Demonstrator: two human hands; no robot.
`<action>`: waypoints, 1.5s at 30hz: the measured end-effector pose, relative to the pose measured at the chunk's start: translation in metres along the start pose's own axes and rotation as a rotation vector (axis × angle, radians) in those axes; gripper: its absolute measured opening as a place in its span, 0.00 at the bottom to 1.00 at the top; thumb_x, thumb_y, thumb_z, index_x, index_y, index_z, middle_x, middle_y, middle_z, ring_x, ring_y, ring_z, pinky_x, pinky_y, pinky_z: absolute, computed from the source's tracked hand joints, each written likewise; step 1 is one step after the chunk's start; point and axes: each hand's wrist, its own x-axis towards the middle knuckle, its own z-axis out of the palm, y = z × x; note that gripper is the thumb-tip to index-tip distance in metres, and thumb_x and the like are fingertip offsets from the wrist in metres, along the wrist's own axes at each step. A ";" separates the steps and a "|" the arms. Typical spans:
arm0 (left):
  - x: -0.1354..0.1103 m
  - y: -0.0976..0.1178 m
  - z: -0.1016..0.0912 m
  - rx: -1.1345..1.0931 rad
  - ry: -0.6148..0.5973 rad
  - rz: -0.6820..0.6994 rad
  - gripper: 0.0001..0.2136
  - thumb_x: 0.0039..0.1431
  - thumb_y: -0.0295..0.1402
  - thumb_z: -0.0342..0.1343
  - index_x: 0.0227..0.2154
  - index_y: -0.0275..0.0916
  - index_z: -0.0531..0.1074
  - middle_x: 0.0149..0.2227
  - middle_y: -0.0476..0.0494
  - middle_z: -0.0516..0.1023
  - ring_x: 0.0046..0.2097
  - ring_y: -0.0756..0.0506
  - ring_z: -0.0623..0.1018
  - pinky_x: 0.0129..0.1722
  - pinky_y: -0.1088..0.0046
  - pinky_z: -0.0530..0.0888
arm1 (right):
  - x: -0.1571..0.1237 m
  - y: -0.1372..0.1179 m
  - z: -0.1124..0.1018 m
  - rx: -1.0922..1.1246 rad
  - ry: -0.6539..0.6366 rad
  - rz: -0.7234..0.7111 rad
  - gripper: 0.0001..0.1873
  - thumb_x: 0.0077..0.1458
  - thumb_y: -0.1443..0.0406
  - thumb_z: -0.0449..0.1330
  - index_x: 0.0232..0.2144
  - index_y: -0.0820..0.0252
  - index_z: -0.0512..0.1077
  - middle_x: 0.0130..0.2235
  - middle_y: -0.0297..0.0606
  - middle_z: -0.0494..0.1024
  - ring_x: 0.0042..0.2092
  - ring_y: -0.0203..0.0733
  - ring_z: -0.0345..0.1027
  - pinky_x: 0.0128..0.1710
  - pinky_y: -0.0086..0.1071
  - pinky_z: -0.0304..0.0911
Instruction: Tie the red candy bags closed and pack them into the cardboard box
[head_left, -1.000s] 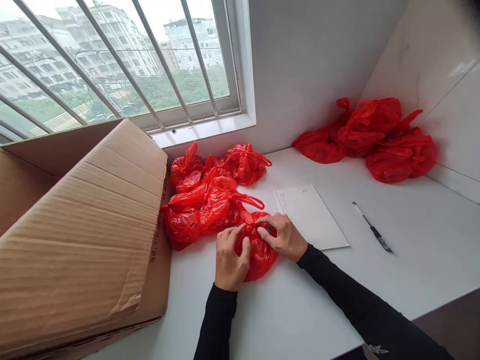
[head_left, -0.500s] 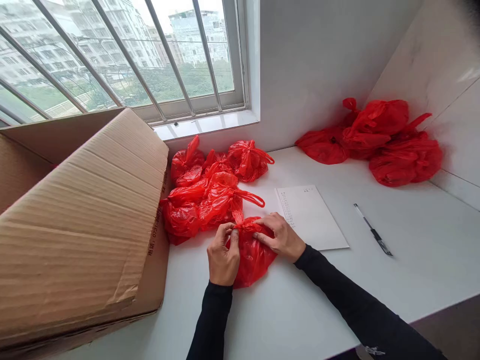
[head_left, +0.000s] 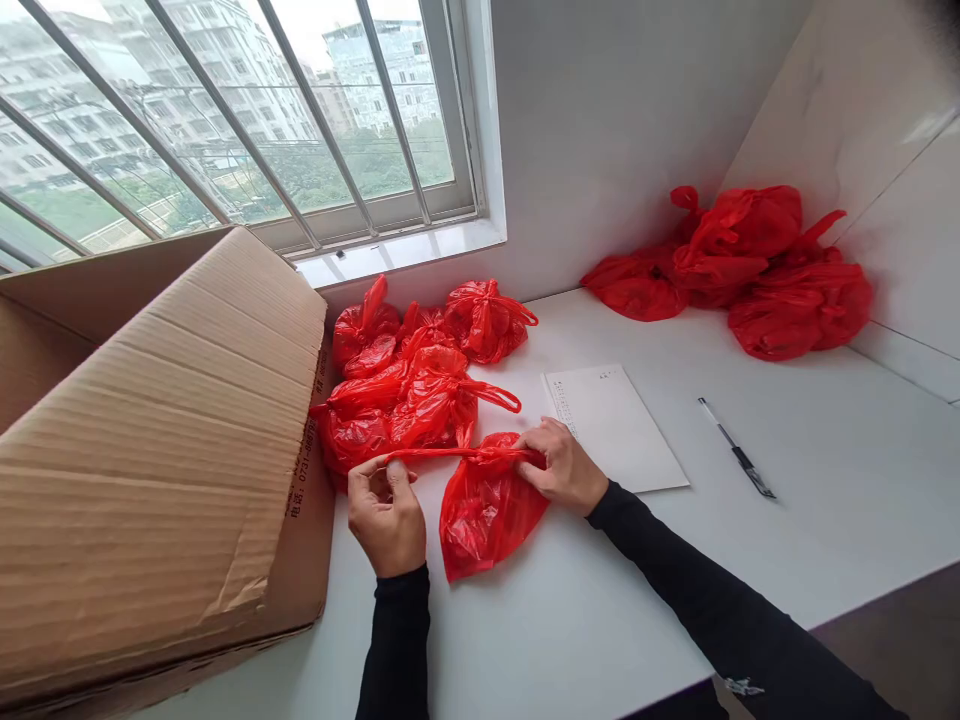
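Observation:
A red plastic bag [head_left: 491, 515] with something inside lies on the white table in front of me. My left hand [head_left: 388, 515] pinches one stretched handle of this bag, pulled out to the left of its neck. At the neck's right side, my right hand [head_left: 564, 466] has its fingers closed on the gathered plastic. What fills the bag cannot be made out. Right behind it sits a cluster of tied red plastic bags [head_left: 435, 400], one with its loop handle sticking out to the right.
A large open cardboard box [head_left: 165, 440] stands on the left. A white notepad [head_left: 626, 430] with handwriting and a black pen [head_left: 739, 450] lie to the right. More red bags [head_left: 799, 310] are piled in the back right corner. A barred window [head_left: 315, 120] is behind.
My left hand has moved left away from the knot, drawing the bag's handle out straight. My right hand stays at the neck. The view has shifted slightly.

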 end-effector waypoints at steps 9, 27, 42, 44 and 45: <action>-0.012 0.013 0.011 0.068 -0.483 0.200 0.07 0.58 0.39 0.62 0.35 0.42 0.78 0.31 0.48 0.77 0.34 0.46 0.74 0.36 0.69 0.71 | -0.001 -0.014 0.000 0.061 0.035 -0.060 0.04 0.62 0.62 0.61 0.40 0.51 0.74 0.41 0.29 0.82 0.42 0.42 0.72 0.66 0.50 0.44; -0.017 0.008 0.013 0.099 -0.495 0.360 0.04 0.64 0.33 0.57 0.36 0.42 0.77 0.36 0.47 0.79 0.40 0.44 0.74 0.42 0.66 0.71 | -0.004 -0.016 -0.006 0.147 0.168 0.067 0.03 0.63 0.64 0.57 0.35 0.53 0.71 0.37 0.34 0.77 0.43 0.45 0.68 0.47 0.40 0.63; -0.021 0.018 0.014 0.066 -0.492 0.403 0.04 0.63 0.33 0.58 0.32 0.42 0.73 0.33 0.47 0.77 0.38 0.44 0.72 0.40 0.66 0.70 | -0.005 -0.023 -0.007 0.220 0.004 0.086 0.05 0.61 0.60 0.60 0.36 0.55 0.74 0.38 0.34 0.78 0.41 0.43 0.71 0.45 0.38 0.65; -0.020 0.019 0.012 0.070 -0.471 0.401 0.05 0.63 0.33 0.59 0.30 0.42 0.72 0.31 0.48 0.76 0.37 0.44 0.72 0.40 0.66 0.69 | -0.004 -0.023 -0.007 0.214 0.007 0.097 0.06 0.62 0.61 0.60 0.34 0.55 0.74 0.37 0.35 0.79 0.42 0.44 0.71 0.45 0.38 0.64; -0.019 0.019 0.011 0.070 -0.458 0.400 0.06 0.62 0.33 0.59 0.29 0.42 0.71 0.30 0.48 0.75 0.36 0.44 0.71 0.40 0.66 0.68 | -0.004 -0.022 -0.008 0.213 0.013 0.106 0.06 0.62 0.60 0.60 0.34 0.55 0.73 0.37 0.35 0.79 0.41 0.44 0.71 0.45 0.38 0.64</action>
